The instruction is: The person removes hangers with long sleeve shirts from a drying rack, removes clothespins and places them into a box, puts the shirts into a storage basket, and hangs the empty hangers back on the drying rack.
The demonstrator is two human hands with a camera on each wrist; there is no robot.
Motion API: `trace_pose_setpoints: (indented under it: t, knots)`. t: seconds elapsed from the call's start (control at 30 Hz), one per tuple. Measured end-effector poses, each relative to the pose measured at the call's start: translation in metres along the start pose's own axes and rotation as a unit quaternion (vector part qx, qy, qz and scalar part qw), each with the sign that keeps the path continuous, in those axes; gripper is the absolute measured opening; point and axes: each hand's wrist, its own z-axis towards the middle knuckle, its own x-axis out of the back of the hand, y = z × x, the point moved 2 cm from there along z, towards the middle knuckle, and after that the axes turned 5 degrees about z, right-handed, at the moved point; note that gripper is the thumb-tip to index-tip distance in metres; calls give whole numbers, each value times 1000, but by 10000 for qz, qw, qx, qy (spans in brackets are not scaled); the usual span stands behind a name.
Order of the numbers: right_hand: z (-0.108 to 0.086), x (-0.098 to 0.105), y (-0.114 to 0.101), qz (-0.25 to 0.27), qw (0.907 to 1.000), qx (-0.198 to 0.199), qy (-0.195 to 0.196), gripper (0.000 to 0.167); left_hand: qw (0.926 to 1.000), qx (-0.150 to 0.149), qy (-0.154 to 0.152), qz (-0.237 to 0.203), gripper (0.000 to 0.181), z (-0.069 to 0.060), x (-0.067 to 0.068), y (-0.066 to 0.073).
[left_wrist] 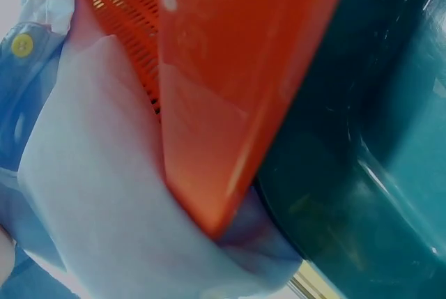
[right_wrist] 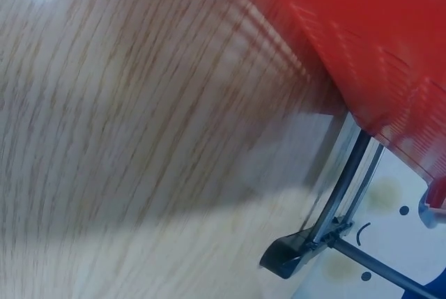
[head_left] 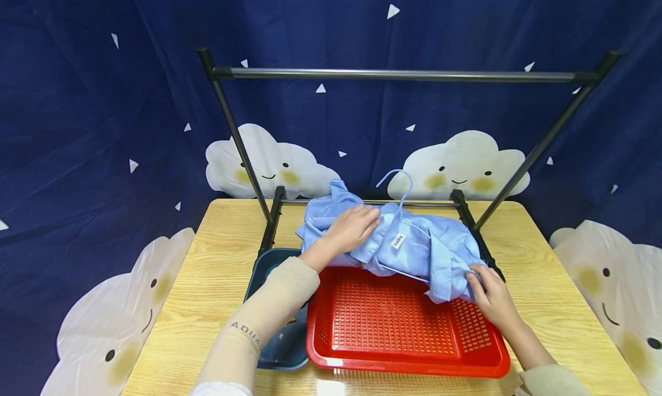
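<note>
A light blue shirt (head_left: 414,252) lies bunched over the back of a red basket (head_left: 393,321), a blue hanger (head_left: 410,183) inside it with its hook standing up past the collar. On the shirt's left part rests my left hand (head_left: 351,229), fingers together and lightly bent over the cloth. My right hand (head_left: 491,295) pinches the shirt's right end between thumb and fingers, above the basket's right side. In the left wrist view the shirt (left_wrist: 104,159) hangs beside the red basket wall (left_wrist: 216,104), with a yellow button (left_wrist: 21,44) showing.
A dark teal basket (head_left: 284,350) stands against the red one's left side, partly under my left forearm. Behind them rises a black clothes rack (head_left: 393,75), its feet on the wooden table (head_left: 207,281). A dark blue curtain (head_left: 155,68) with clouds hangs behind.
</note>
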Motion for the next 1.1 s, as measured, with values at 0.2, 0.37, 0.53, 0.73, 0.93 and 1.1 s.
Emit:
trace_pose_setpoints:
  t: [0.2, 0.37, 0.53, 0.73, 0.93, 1.1]
  knots:
    - [11, 7, -3, -612, 9961, 162, -610, 19, 9997, -95, 201, -107, 17, -3, 1, -1]
    - [33, 15, -14, -1280, 9855, 26, -1113, 24, 9994, -71, 292, -162, 16, -5, 4, -1]
    - [57, 15, -36, -1897, 9702, -309, -1475, 36, 9994, -41, 319, -122, 16, -7, 6, -1]
    - [76, 0, -58, -2447, 9515, -388, -1823, 50, 9994, -51, 333, -112, 16, -7, 7, 0]
    - [82, -17, -65, -2789, 9380, -487, -2000, 60, 9993, -69, 366, -98, 15, -7, 6, 0]
    - [82, -26, -65, -2965, 9338, -495, -1942, 59, 9992, -78, 362, -127, 15, -8, 7, 1]
